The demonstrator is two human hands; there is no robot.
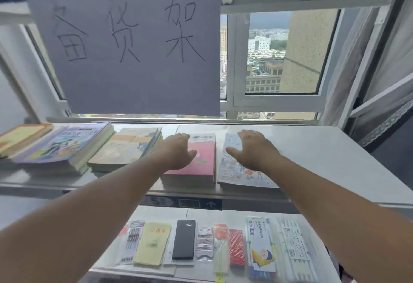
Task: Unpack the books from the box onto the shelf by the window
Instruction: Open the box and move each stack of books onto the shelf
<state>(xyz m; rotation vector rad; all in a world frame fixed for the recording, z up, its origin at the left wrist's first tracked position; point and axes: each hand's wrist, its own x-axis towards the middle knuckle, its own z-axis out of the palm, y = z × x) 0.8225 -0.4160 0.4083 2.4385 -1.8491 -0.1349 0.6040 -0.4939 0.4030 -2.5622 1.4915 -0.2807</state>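
From my end, I judge this to be the placing step. My left hand [176,153] lies palm-down over the stack of pink, glossy softcover books [204,162], and my right hand [254,151] lies over the neighbouring stack of thin white booklets with printed drawings [234,171]. Both hands are spread and relaxed and grip nothing. I cannot tell whether the palms press the covers or float just above them. These two stacks sit side by side, almost touching, near the front edge of the smooth white upper shelf [324,148] under the window [279,55]. Further left lie a beige-covered stack [125,148] and a thicker purple-covered stack [64,144]. The box is out of view, so I can't judge how many books remain. The next move probably calls for squaring the edges and drawing both hands back without dragging the slick covers askew. These thin, flexible paperbacks slide easily on one another. A grey paper sheet with handwritten characters [134,48] hangs above, and a lower shelf [161,212] holds plastic-wrapped stationery and a black diary [183,239].
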